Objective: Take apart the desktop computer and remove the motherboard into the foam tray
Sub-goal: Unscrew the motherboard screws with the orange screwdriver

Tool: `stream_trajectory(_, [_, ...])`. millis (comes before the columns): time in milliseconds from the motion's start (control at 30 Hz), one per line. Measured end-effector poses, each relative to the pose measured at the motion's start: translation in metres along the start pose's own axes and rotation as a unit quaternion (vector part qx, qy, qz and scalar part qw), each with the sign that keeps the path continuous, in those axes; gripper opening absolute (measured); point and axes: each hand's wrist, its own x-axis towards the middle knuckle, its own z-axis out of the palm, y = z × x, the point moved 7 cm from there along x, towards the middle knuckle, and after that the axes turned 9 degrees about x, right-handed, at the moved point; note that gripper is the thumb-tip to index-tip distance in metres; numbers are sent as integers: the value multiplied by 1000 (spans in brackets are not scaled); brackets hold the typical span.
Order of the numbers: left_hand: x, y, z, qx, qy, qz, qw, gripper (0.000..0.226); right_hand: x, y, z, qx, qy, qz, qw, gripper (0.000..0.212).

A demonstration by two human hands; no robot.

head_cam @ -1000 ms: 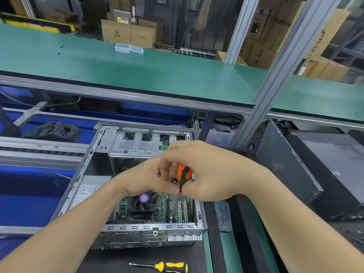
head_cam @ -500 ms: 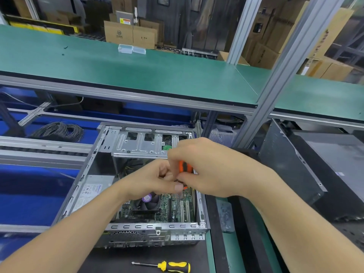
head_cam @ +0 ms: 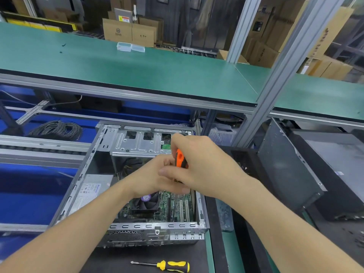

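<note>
The open desktop case (head_cam: 78, 194) lies flat in front of me, with the green motherboard (head_cam: 163, 209) and its CPU fan (head_cam: 146, 201) inside. My right hand (head_cam: 204, 166) grips the orange-and-black screwdriver (head_cam: 180, 159) upright over the board. Its dark shaft runs down beside the white card slots. My left hand (head_cam: 149, 178) is pressed against the right one, its fingers curled round the screwdriver just below the handle. The hands hide the tip and the middle of the board. No foam tray is in view.
A yellow-handled screwdriver (head_cam: 171, 266) lies on the black mat in front of the case. The metal drive cage (head_cam: 137, 142) spans the case's far end, and the power supply (head_cam: 88, 194) sits left. Black computer cases (head_cam: 295, 174) stand right. A green shelf (head_cam: 137, 71) overhangs.
Both hands and the orange screwdriver have risen a little over the case. My right hand has shifted on the handle, so more of the orange shows above my left fingers.
</note>
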Motion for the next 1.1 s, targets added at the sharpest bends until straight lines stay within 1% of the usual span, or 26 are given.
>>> stream_trajectory(133, [0,-5,-4,55,44,1,998,29,4,8,5,102,42,12,994,39])
stream_trajectory(200, [-3,-15,-10,36,54,-26,998,38,6,11,5,153,43,21,987,43])
stream_trajectory(233, [-6,-23,-12,32,45,-43,998,38,6,14,7,184,37,32,982,43])
stream_trajectory(333, [-9,-41,-10,44,-17,-53,997,16,7,27,13,301,12,64,951,38])
stream_trajectory(400, [-6,-52,-11,66,-16,-52,996,34,8,36,20,320,16,56,946,30])
stream_trajectory(467, [-4,-65,-16,68,-2,-64,996,39,9,47,33,297,11,59,953,20])
stream_trajectory(500, [-2,-71,-19,73,8,-80,994,50,10,53,42,278,2,62,959,16])
stream_trajectory(567, [1,-81,-24,84,21,-114,990,74,12,66,54,260,1,70,963,16])
stream_trajectory(633, [3,-89,-29,104,21,-136,985,80,16,76,56,276,22,73,958,19])
stream_trajectory(700, [3,-95,-32,112,-4,-142,983,75,21,83,57,283,24,69,956,15])
stream_trajectory(767, [1,-98,-33,115,-36,-136,983,67,25,88,63,289,7,63,955,11])
stream_trajectory(833, [-3,-102,-35,115,-57,-127,984,50,28,92,70,333,-10,73,940,17])
stream_trajectory(900, [-4,-103,-35,116,-62,-127,983,22,30,97,75,377,-12,87,922,23])
stream_trajectory(933, [-3,-103,-36,115,-55,-132,983,18,31,100,75,390,-6,93,916,24])
stream_trajectory(967, [-2,-104,-38,118,-49,-141,982,22,32,103,74,394,1,96,914,26])
stream_trajectory(1100, [1,-114,-36,151,-71,-186,968,22,41,111,58,389,31,87,917,26])
